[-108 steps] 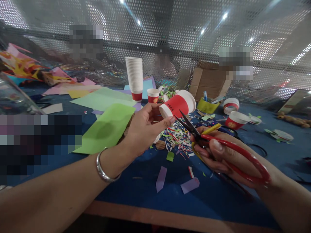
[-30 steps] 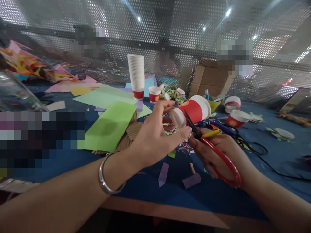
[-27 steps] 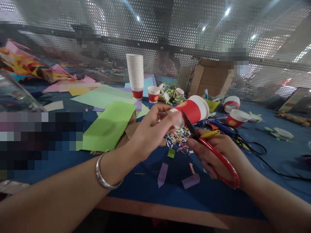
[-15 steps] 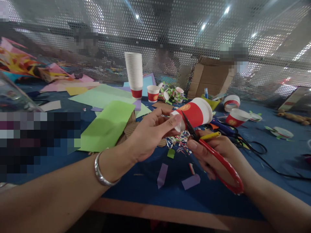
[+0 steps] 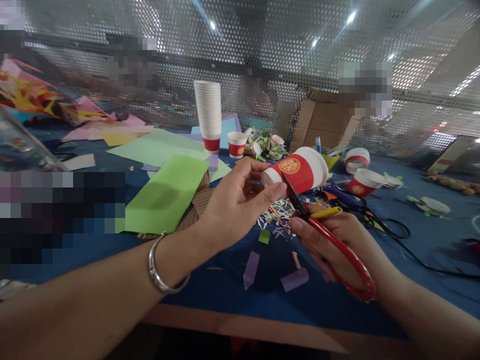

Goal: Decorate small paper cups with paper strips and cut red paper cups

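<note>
My left hand point(image 5: 240, 202) grips a red and white paper cup point(image 5: 305, 172) near its base, thumb below and fingers behind. The cup lies on its side in the air, its rim toward the right and its round yellow print facing me. In my right hand point(image 5: 337, 240) is a pair of scissors point(image 5: 348, 257) with red handles and dark blades. The blade tips touch or overlap the cup's red side near the base; whether they cut into it I cannot tell. A yellow stick-like piece point(image 5: 326, 213) juts out by my right fingers.
Paper scraps point(image 5: 277, 217) litter the blue table point(image 5: 213, 300) below the cup. Behind stand a tall cup stack point(image 5: 208, 110) and a single cup point(image 5: 237, 145). Green paper point(image 5: 165, 195) lies left; a cut cup point(image 5: 365, 182), a black cord point(image 5: 420, 260) and a cardboard box point(image 5: 322, 120) are right.
The cup has turned a little in my left hand, so more of its yellow print shows. My right hand and the scissors have barely moved.
</note>
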A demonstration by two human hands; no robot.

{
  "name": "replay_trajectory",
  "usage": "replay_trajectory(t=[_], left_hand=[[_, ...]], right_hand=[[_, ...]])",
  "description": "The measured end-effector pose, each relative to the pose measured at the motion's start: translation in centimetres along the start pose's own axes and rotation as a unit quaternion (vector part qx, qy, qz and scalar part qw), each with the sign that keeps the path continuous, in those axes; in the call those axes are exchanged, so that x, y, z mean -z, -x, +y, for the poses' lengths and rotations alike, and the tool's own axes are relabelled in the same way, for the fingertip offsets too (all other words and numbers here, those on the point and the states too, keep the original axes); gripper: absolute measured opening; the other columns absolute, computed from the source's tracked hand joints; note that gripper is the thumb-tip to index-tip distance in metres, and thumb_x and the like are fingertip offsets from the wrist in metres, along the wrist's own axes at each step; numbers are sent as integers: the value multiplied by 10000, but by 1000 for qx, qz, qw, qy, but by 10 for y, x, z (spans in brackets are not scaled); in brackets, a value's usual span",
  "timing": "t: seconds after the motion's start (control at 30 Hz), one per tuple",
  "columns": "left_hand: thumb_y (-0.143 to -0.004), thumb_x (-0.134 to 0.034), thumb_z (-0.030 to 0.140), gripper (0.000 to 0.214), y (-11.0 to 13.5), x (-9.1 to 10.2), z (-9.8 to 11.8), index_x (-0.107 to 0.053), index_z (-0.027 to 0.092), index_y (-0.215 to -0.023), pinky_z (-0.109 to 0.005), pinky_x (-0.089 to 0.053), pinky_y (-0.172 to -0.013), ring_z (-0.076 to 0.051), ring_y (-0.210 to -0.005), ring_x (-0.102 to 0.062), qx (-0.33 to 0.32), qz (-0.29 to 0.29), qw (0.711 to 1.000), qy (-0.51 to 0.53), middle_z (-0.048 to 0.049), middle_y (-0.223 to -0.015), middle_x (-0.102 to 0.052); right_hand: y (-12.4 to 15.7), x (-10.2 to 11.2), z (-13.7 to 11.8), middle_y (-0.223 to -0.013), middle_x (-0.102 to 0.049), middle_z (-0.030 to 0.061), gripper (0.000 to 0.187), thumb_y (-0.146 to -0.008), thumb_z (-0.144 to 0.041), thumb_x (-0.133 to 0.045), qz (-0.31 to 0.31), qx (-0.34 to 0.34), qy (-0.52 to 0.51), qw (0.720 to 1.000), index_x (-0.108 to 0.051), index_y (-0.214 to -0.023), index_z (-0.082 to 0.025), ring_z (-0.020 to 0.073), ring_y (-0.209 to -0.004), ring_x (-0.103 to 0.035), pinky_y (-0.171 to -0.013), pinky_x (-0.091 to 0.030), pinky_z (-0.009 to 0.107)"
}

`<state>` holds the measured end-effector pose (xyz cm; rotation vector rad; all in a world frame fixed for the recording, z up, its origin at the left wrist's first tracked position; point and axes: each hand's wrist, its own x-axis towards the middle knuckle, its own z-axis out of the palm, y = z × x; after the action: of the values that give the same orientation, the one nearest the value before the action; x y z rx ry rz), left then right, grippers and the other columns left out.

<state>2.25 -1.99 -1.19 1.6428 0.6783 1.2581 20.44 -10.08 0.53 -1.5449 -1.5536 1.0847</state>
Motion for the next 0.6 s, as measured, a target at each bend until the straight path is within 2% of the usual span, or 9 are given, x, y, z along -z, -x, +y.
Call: replay_trajectory(t=[0.13, 0.3, 0.4, 0.53, 0.6], left_hand=[[-901, -758, 414, 380, 2, 2, 1, -589, 192, -1160, -339, -577, -843, -207, -993, -688, -16, 7, 1000, -26, -85, -1104, -706], [-913, -743, 414, 372, 7, 3, 3, -573, 193, -1159, -344, -582, -827, -210, -955, -694, -39, -17, 995, -87, -104, -1136, -705], [-918, -732, 433, 370, 9, 3, 2, -578, 203, -1164, -362, -576, -844, -234, -995, -691, -33, -31, 992, -120, -109, -1131, -707], [-901, -761, 378, 394, 8, -1, 6, -560, 194, -1186, -362, -575, -909, -231, -1069, -688, -24, -28, 999, -39, -118, -1230, -692], [-854, -814, 347, 492, 5, -4, 7, -534, 204, -1232, -356, -576, -923, -229, -1113, -681, 12, -3, 1000, 26, -117, -1315, -663]], right_hand=[[-5, 1, 5, -297, -378, -78, 591, -785, -711, -721, -18, 17, -12, 1000, -426, -523, -271, 94, -237, -356, -254, -325, 226], [-9, 2, 5, -320, -422, -54, 607, -814, -752, -664, -33, 28, -4, 999, -429, -521, -275, 117, -283, -441, -290, -368, 236], [-8, 2, 7, -309, -414, -51, 630, -819, -750, -662, -35, 27, -8, 999, -418, -493, -270, 109, -276, -425, -296, -356, 236], [-4, 2, 5, -307, -395, -64, 623, -816, -713, -698, -15, 18, -17, 1000, -411, -492, -265, 96, -274, -386, -298, -343, 229], [-2, 2, 0, -321, -396, -66, 629, -841, -726, -661, -5, 16, -10, 1000, -404, -503, -263, 88, -286, -378, -308, -341, 224]])
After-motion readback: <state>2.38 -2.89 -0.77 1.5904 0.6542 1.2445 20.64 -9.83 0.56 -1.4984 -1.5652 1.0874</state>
